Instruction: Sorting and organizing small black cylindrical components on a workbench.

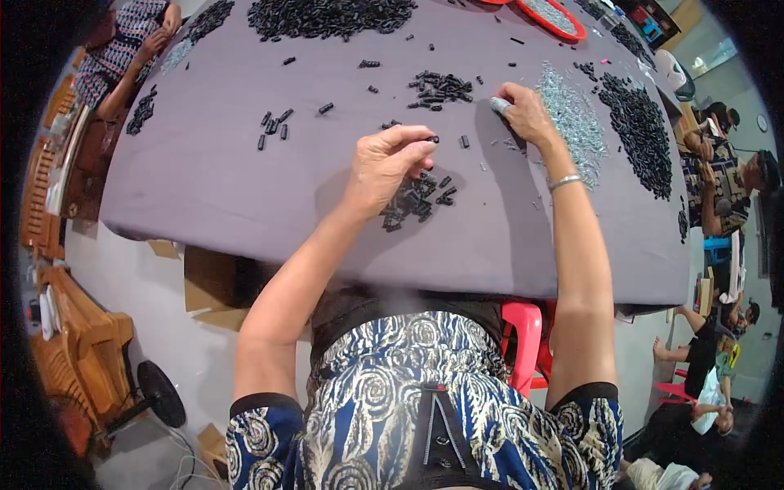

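Observation:
My left hand [385, 170] is over the middle of the table, thumb and forefinger pinched on a small black cylindrical part [434, 140]. Beneath it lies a loose pile of similar black parts [415, 204], partly hidden by the hand. Farther right, my right hand [527, 114] is closed, with a pale wrapping [499, 104] on one fingertip. What it holds, if anything, is hidden. Next to it spreads a heap of tiny clear, silvery pieces [576, 122]. Between the hands, slightly farther off, is another small pile of black parts [441, 88].
A grey cloth covers the table [245, 180]. Large black heaps lie at the far side [327, 16] and right [641, 131]. A red tray [555, 20] stands at the far right. Another person's hands [155, 41] work at the far left. A pink chair [523, 343] is by my lap.

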A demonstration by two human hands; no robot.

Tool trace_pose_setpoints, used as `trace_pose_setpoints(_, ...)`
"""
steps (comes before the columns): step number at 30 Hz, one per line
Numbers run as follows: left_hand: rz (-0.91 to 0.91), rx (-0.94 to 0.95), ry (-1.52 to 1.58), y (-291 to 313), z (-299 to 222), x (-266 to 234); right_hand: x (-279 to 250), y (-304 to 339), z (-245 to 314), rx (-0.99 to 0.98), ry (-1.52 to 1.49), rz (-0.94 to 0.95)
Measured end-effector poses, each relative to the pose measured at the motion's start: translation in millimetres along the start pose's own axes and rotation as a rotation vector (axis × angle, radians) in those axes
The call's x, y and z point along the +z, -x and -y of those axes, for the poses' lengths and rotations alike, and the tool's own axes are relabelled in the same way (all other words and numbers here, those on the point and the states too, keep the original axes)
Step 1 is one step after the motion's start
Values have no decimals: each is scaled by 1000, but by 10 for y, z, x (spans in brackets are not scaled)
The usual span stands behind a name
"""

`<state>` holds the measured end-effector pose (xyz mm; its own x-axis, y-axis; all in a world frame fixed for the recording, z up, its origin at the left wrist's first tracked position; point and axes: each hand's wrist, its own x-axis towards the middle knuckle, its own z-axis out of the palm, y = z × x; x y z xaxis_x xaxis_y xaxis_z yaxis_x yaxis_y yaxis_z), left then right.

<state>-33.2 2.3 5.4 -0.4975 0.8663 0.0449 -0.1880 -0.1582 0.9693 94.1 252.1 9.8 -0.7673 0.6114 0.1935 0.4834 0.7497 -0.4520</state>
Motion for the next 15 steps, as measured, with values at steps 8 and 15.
trace_pose_setpoints(8,-5,49,-19,9,68,-13,38,539,897,106,-939,398)
trace_pose_setpoints(15,8,96,-53,31,103,-1,145,619,908,99,-1213,401)
